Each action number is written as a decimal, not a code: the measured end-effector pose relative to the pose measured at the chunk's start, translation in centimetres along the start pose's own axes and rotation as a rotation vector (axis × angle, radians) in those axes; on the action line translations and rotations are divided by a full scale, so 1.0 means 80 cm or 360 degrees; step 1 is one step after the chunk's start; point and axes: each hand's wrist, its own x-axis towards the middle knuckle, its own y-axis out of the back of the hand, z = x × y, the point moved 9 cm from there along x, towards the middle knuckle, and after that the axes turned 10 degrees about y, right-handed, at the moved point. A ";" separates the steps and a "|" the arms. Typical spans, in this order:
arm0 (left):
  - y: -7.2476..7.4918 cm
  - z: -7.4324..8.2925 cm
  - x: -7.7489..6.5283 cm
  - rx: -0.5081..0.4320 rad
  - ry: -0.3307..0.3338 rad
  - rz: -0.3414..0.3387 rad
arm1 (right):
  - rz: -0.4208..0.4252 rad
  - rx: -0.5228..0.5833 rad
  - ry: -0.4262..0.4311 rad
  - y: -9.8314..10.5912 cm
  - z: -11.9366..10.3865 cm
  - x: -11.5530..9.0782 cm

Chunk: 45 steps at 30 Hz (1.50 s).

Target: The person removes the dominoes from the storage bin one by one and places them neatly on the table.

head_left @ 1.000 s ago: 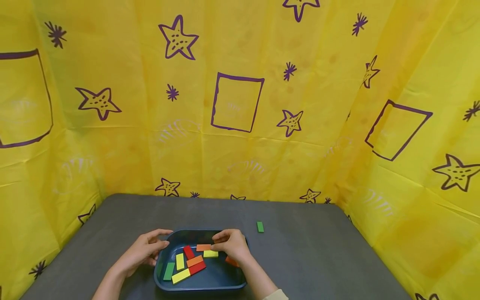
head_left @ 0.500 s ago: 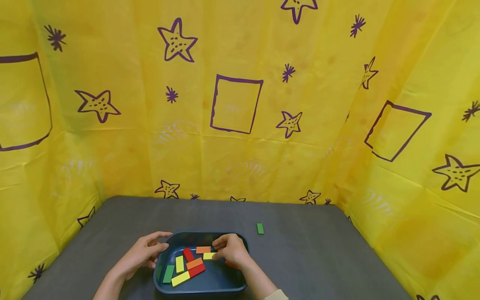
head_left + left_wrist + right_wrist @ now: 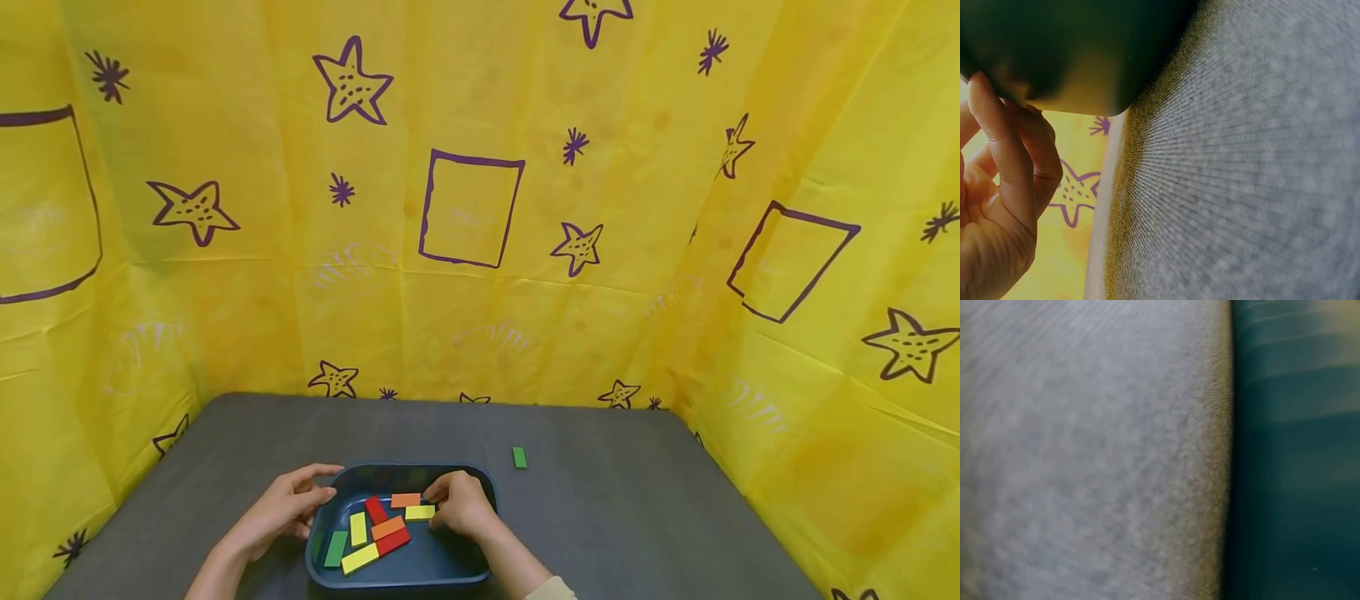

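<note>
A dark blue tray [image 3: 401,575] with rounded corners stands at the front of the table. My left hand [image 3: 281,504] holds its left back corner, thumb and forefinger at the rim; in the left wrist view the fingers [image 3: 1013,156] bend against its outer wall. My right hand [image 3: 461,504] is inside the tray at the right, thumb and forefinger apart around the end of a flat yellow block [image 3: 420,513]. An orange block [image 3: 406,500] lies just behind that one. Further left are red [image 3: 376,510], yellow [image 3: 358,529] and green [image 3: 336,549] blocks. The right hand covers part of the tray floor.
One green block [image 3: 520,457] lies on the grey cloth-covered table [image 3: 615,500], behind and right of the tray. A yellow curtain [image 3: 480,333] with purple stars hangs around the back and sides. The right wrist view shows only table cloth and the tray's outer wall [image 3: 1297,487].
My right hand's thumb has drawn off the yellow block's right end, which now shows whole. The orange block under the right hand has gone out of sight. The left hand stays at the tray.
</note>
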 end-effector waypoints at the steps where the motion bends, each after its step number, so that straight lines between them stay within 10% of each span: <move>1: 0.000 0.000 0.000 -0.0001 -0.0003 -0.0003 | 0.0000 -0.0029 0.0021 0.000 -0.002 0.000; 16: 0.001 -0.003 0.001 -0.0009 -0.0006 -0.0011 | -0.0035 -0.0281 0.0198 -0.007 -0.010 0.002; 45: 0.001 -0.003 0.003 -0.0021 -0.0008 -0.0029 | 0.0106 0.0138 0.0234 0.008 -0.023 -0.001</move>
